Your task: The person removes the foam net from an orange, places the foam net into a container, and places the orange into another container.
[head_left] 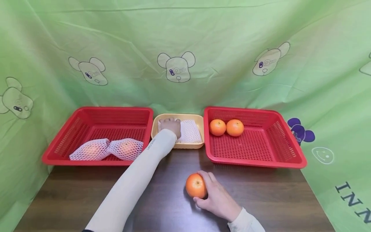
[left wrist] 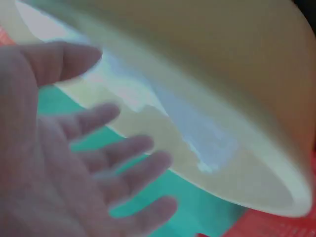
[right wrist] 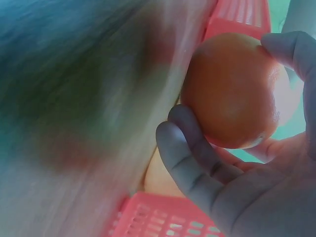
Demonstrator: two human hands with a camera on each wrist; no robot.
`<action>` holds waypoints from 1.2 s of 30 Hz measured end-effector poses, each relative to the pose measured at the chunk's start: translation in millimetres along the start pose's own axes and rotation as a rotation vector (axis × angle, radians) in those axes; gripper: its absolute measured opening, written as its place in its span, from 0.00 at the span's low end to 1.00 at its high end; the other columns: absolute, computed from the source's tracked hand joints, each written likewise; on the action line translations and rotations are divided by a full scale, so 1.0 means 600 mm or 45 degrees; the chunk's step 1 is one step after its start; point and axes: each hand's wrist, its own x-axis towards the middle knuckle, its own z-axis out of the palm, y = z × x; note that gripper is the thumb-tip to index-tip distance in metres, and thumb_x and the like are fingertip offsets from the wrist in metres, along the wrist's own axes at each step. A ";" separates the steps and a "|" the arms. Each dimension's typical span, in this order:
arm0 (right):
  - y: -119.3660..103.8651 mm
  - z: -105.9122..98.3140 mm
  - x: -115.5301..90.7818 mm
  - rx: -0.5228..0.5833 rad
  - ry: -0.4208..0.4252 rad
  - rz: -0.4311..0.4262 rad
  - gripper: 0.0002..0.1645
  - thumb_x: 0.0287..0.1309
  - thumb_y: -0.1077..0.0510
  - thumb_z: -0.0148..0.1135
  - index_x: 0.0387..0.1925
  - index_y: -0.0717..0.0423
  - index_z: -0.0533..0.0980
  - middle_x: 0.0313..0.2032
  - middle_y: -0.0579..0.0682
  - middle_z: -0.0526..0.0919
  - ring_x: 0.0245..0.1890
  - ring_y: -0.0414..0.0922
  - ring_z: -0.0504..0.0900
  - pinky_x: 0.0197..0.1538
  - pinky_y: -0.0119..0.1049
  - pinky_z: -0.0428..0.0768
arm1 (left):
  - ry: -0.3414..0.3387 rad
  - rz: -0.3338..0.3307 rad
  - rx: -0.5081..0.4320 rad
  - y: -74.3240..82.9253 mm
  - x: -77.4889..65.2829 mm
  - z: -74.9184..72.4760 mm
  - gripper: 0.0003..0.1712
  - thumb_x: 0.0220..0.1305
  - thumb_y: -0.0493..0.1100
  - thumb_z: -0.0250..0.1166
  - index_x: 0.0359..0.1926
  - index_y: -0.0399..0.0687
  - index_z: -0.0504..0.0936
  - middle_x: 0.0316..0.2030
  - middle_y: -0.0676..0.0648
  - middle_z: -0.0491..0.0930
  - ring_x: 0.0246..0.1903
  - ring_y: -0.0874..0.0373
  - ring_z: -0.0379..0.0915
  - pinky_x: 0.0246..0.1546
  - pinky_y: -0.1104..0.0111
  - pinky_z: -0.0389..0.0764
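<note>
My right hand (head_left: 218, 197) grips an orange (head_left: 196, 186) just over the front middle of the table, thumb on one side and fingers on the other. In the right wrist view the same orange (right wrist: 232, 91) sits between thumb and curled fingers. My left hand (head_left: 171, 125) is at the small yellow tray (head_left: 200, 118), over its left part. White foam net sleeves (head_left: 189, 131) lie in that tray. The left wrist view shows the left hand (left wrist: 94, 148) with its fingers spread and nothing held, beside the tray's rim (left wrist: 256, 143).
A red basket (head_left: 97, 111) at the left holds two oranges in foam nets (head_left: 92, 149). Another red basket (head_left: 256, 162) at the right contains two bare oranges (head_left: 235, 128). Brown wooden table (head_left: 275, 199) lies in front; a green printed curtain (head_left: 130, 80) closes off the back and sides.
</note>
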 end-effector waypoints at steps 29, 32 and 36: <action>0.060 -0.129 -0.079 -0.193 0.210 0.070 0.49 0.37 0.56 0.83 0.62 0.63 0.70 0.54 0.55 0.79 0.48 0.48 0.80 0.49 0.53 0.79 | 0.245 0.330 -0.488 0.177 -0.145 0.057 0.65 0.62 0.82 0.47 0.80 0.40 0.41 0.80 0.42 0.35 0.76 0.42 0.45 0.69 0.45 0.57; 0.056 -0.165 -0.070 -0.165 0.208 0.094 0.49 0.41 0.55 0.82 0.64 0.62 0.68 0.56 0.56 0.78 0.50 0.50 0.79 0.50 0.55 0.77 | 0.244 0.314 -0.465 0.177 -0.144 0.056 0.65 0.61 0.83 0.46 0.80 0.42 0.42 0.80 0.43 0.35 0.76 0.43 0.44 0.69 0.46 0.57; 0.056 -0.210 -0.050 -0.167 0.206 0.133 0.48 0.45 0.53 0.81 0.65 0.60 0.67 0.56 0.57 0.77 0.50 0.52 0.79 0.49 0.55 0.76 | 0.257 0.304 -0.454 0.177 -0.146 0.056 0.65 0.61 0.83 0.46 0.80 0.42 0.43 0.80 0.43 0.37 0.76 0.44 0.44 0.69 0.46 0.56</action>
